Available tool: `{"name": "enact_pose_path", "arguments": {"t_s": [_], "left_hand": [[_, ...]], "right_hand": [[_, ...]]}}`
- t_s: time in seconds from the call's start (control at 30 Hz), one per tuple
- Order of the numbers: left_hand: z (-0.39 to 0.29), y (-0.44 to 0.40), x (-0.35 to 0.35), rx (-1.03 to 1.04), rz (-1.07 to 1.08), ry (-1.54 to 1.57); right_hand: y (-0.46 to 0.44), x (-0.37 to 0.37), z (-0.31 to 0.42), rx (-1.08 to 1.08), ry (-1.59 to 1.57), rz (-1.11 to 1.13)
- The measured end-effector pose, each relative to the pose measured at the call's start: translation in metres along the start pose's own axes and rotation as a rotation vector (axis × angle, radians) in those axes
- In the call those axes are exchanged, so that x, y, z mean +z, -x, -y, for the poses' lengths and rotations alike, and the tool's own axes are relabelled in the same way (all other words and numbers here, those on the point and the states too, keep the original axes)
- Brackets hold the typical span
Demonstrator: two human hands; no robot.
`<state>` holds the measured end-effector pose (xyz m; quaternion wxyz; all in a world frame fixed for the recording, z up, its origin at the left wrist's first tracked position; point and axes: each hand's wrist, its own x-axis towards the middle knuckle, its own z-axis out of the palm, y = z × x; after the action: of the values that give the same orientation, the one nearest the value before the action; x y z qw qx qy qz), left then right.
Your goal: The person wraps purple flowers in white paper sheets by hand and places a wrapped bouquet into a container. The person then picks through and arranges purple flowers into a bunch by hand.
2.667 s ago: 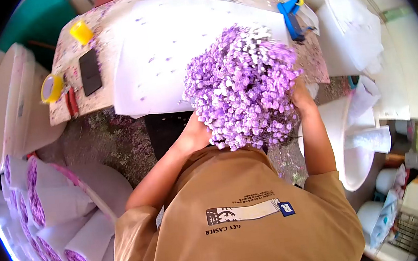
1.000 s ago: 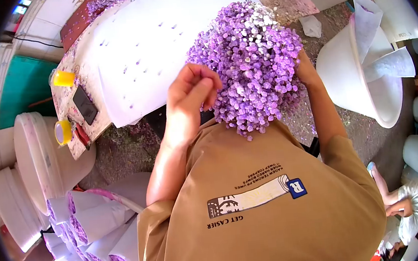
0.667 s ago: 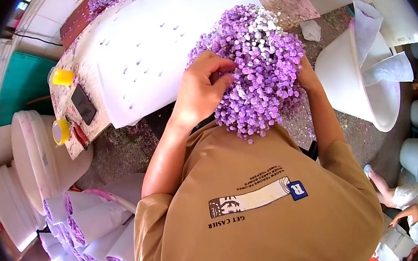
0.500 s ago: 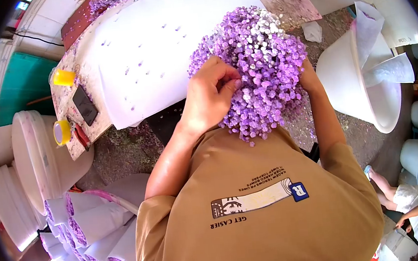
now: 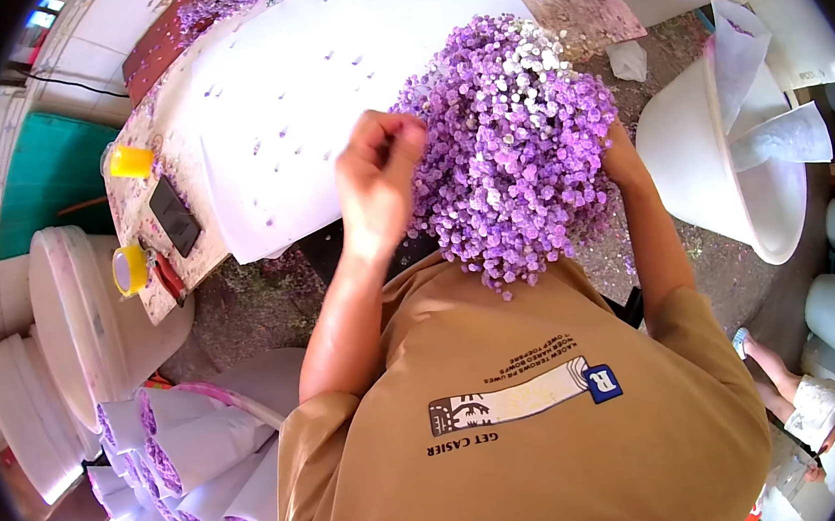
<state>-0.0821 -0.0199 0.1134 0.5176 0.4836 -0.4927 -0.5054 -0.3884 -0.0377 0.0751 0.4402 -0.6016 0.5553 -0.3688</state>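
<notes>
A big bunch of purple flowers (image 5: 507,141) with a white patch near its top is held up in front of my chest. My right hand (image 5: 624,155) grips it from the right side, its fingers mostly hidden behind the blooms. Just left of the bunch, my left hand (image 5: 382,168) is raised with its fingers curled and thumb pressed in; whether something small is between them is too small to see. Behind lies a white sheet (image 5: 302,101) dotted with fallen purple petals, on the table (image 5: 145,201).
Yellow tape rolls (image 5: 132,161), a black phone (image 5: 174,216) and red-handled pliers (image 5: 169,277) lie at the table's left. Wrapped purple bunches (image 5: 204,447) fill the lower left. A white tub (image 5: 693,149) stands at right; another person (image 5: 803,404) sits at lower right.
My left hand has risen from under the bunch, reached to the flowers' left side, and now drawn back left from them. My right hand still holds the bunch. The view has turned.
</notes>
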Motion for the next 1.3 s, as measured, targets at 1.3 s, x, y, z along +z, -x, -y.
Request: {"name": "enact_pose_path", "arguments": {"t_s": [1.3], "left_hand": [[0.014, -0.021, -0.011, -0.144, 0.202, -0.178]], "right_hand": [[-0.006, -0.001, -0.014, -0.005, -0.080, 0.003]]}}
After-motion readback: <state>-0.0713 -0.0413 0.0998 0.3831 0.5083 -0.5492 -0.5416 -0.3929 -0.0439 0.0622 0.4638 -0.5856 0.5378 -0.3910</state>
